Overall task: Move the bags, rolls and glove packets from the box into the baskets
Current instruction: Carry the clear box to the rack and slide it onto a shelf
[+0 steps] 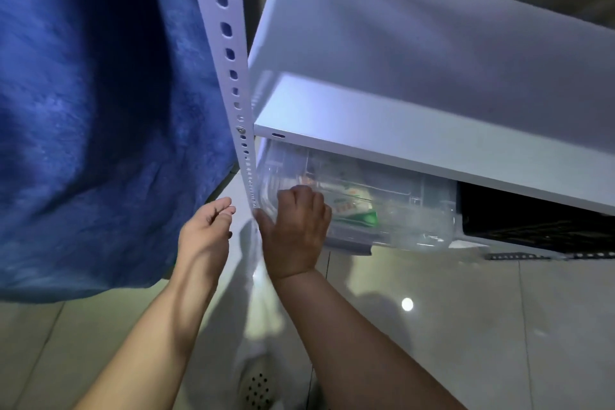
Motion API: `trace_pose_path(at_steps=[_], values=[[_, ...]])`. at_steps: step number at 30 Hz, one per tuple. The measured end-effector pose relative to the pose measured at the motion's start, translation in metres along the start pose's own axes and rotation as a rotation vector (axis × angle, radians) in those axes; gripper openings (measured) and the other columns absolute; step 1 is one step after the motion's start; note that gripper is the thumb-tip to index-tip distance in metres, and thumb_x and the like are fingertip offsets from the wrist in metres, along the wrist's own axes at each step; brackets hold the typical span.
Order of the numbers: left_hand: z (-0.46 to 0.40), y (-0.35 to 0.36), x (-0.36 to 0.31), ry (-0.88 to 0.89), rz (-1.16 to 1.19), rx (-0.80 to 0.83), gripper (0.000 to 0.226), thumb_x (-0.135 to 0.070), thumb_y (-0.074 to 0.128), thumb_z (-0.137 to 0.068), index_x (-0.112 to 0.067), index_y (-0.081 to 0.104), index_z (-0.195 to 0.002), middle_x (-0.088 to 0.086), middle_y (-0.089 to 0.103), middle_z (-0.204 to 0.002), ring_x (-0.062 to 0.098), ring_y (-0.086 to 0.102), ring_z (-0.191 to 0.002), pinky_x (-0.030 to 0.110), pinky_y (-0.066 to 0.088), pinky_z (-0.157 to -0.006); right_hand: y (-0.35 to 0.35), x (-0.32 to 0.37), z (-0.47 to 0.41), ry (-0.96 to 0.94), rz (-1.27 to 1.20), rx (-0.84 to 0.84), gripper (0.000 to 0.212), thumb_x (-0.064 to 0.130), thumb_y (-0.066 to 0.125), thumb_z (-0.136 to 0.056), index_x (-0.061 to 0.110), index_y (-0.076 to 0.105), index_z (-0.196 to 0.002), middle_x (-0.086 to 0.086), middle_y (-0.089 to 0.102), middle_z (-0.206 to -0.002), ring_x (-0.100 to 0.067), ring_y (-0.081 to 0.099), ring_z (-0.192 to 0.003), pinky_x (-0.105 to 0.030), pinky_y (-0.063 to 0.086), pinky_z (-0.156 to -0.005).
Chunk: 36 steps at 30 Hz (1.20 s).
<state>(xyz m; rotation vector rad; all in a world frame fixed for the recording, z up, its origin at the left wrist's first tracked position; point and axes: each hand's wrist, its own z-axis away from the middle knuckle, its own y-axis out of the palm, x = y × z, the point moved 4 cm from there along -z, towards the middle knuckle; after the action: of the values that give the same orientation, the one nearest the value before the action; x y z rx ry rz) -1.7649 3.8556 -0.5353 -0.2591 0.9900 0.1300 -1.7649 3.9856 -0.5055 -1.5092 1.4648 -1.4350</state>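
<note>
Wide blue cloth (83, 110) hanging across the whole left side, down almost to the pale tiled floor (482, 326). White metal shelving to its right: perforated upright post (233, 76) running from top centre down to the hands, a bare shelf board (432, 136) jutting out at mid-height, another board above it. Under that shelf, on the lowest level, a clear plastic basket (399, 210), see-through walls, pulled partly forward past the shelf edge. Inside it, seen through the plastic, a packet printed in green, white and orange (352, 210), lying low toward the left half; too blurred to tell whether bag or glove packet. Further right on the same level, a dark black bin (532, 220), only its front showing. A white perforated object (256, 389) at the bottom edge between the forearms, unclear what.

Right hand (294, 230) at the basket's left front corner, back of the hand up, fingers curled over the rim, thumb against the clear wall just beside the post. Left hand (206, 233) left of the post, apart from the basket, fingers loosely bent with tips gathered near the thumb, holding nothing. Both forearms bare, reaching up from the bottom edge.
</note>
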Motion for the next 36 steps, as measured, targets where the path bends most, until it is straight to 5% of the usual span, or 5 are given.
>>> trace_pose_path(at_steps=[10,18,21,27,36], values=[[0.01,0.005,-0.003,-0.071,-0.063,0.075,0.03,-0.011,0.056,-0.088,-0.011,0.059,-0.118,0.007,0.066,-0.103,0.018,0.062,-0.089,0.031,0.047,-0.088,-0.003,-0.022,0.009,0.002,-0.228,-0.027,0.03,0.021,0.074,-0.072,0.011,0.067,-0.099,-0.011,0.063,-0.1,-0.03,0.053,-0.094,-0.038,0.039,-0.086],[0.029,0.062,-0.011,-0.202,0.11,0.234,0.026,0.002,0.038,-0.092,-0.006,0.05,-0.071,0.014,0.055,-0.079,0.019,0.058,-0.073,0.023,0.052,-0.077,-0.054,-0.177,0.046,1.347,-0.625,-0.455,0.027,0.017,0.055,-0.088,0.003,0.051,-0.111,-0.017,0.05,-0.11,-0.028,0.049,-0.098,-0.035,0.041,-0.08],[0.03,0.073,-0.012,-0.173,0.114,0.135,0.023,0.004,0.042,-0.089,-0.003,0.05,-0.068,0.014,0.052,-0.076,0.021,0.055,-0.068,0.015,0.054,-0.063,-0.052,-0.199,0.024,1.279,-0.949,-0.31,0.009,0.013,0.045,-0.091,0.011,0.051,-0.085,-0.005,0.051,-0.075,-0.015,0.047,-0.063,-0.026,0.037,-0.057],[0.014,0.097,-0.021,-0.129,0.126,0.048,0.006,0.001,0.043,-0.088,-0.002,0.047,-0.092,0.013,0.05,-0.069,0.018,0.056,-0.059,0.026,0.052,-0.076,-0.04,-0.226,-0.004,1.264,-1.035,-0.217,0.029,0.012,0.057,-0.09,-0.006,0.055,-0.112,-0.013,0.061,-0.084,-0.014,0.056,-0.064,-0.028,0.046,-0.068],[0.004,0.106,-0.024,-0.147,0.094,-0.007,0.013,-0.01,0.044,-0.091,-0.012,0.048,-0.079,0.006,0.054,-0.069,0.013,0.06,-0.059,0.01,0.044,-0.045,-0.033,-0.24,-0.018,1.139,-1.163,-0.09,0.021,0.008,0.057,-0.09,0.004,0.048,-0.108,-0.011,0.06,-0.079,-0.005,0.061,-0.056,-0.016,0.051,-0.062]])
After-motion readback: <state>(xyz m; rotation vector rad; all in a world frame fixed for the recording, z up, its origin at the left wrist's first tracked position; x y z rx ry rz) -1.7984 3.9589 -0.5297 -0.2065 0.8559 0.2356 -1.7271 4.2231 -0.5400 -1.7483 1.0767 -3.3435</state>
